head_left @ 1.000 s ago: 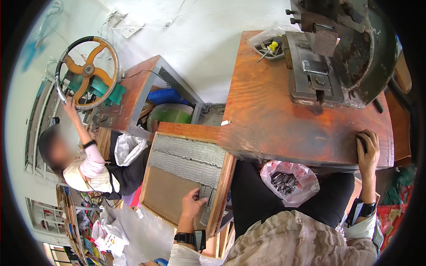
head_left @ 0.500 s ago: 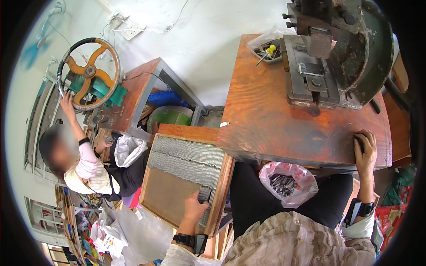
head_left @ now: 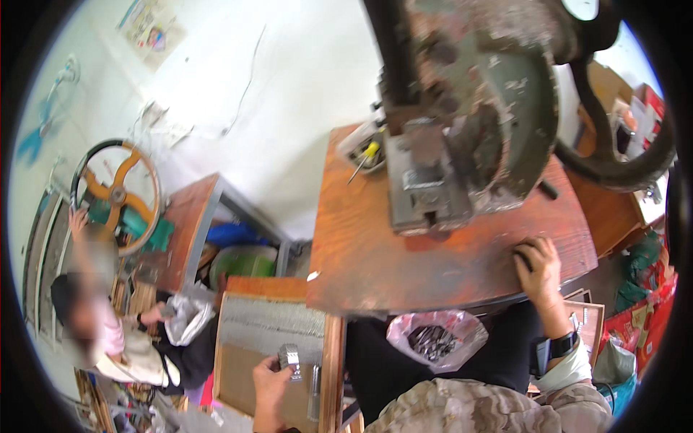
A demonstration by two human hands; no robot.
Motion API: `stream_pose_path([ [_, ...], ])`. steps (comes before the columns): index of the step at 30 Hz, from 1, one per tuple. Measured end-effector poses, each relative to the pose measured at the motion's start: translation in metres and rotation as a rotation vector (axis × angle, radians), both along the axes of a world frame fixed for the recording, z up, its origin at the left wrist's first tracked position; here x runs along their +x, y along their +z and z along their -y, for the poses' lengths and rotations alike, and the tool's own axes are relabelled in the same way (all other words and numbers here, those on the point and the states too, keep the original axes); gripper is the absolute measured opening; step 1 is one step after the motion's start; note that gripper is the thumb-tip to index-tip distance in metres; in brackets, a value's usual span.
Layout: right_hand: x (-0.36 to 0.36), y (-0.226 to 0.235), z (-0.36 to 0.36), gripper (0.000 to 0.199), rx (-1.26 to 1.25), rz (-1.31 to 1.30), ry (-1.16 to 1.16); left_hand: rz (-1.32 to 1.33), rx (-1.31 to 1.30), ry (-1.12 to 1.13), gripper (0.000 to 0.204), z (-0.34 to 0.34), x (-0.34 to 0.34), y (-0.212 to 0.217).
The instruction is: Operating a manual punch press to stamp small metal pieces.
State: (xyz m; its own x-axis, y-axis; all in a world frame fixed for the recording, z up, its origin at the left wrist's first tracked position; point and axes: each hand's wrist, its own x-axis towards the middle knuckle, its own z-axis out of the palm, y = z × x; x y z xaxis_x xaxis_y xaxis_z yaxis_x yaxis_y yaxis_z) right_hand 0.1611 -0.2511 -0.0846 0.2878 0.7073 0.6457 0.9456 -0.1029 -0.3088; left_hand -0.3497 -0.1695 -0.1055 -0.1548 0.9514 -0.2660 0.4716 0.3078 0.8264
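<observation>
My left hand (head_left: 270, 382) is closed on a short stack of small silvery metal pieces (head_left: 290, 361), gripped between thumb and fingers. It is over a shallow wooden tray (head_left: 333, 368), whose far part is covered by tight rows of similar metal pieces (head_left: 271, 317). One short row also lies by the tray's right side. My right hand (head_left: 541, 273) rests on the front right of the reddish-brown wooden bench (head_left: 346, 263), fingers bent and slightly apart, with nothing seen in them. On the bench, a heavy metal press (head_left: 426, 180) stands beyond that hand.
A plastic bag of dark metal pieces (head_left: 433, 342) sits between my legs. Left of the press is a tub with a yellow-handled screwdriver (head_left: 370, 151). At far left a person (head_left: 108, 339) holds a large handwheel (head_left: 118, 195). A curved black handle (head_left: 613, 169) juts out right.
My left hand has lifted the stack of metal pieces off the tray's rows. The view has shifted, showing more of the press; my right hand stays on the bench.
</observation>
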Motion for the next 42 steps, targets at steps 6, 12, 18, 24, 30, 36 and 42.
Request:
stream_pose_path([
  [6,0.001,0.004,0.004,0.017,-0.012,-0.026,0.028,0.135,0.366,-0.527,0.037,-0.104,0.173,0.095],
  [12,0.005,0.001,0.006,0.017,0.012,-0.004,0.026,-0.081,0.498,-0.631,0.041,-0.156,0.305,0.135],
  [18,0.008,0.0,0.008,0.018,0.006,-0.007,0.023,-0.17,0.62,-0.631,0.038,-0.157,0.35,0.137],
  [24,0.008,-0.002,0.006,0.018,-0.004,-0.025,0.021,0.17,0.591,-0.755,0.026,-0.165,0.347,0.125],
  [30,0.005,0.012,0.004,0.019,-0.007,-0.021,0.065,0.019,0.604,-0.68,0.028,-0.187,0.336,0.094],
  [36,-0.019,0.053,-0.079,0.027,0.195,-0.089,0.357,0.008,0.852,-0.658,0.025,-0.179,0.343,0.071],
  [42,-0.03,0.078,-0.159,0.049,0.038,-0.358,0.22,0.106,0.752,-0.711,0.033,-0.186,0.338,0.077],
])
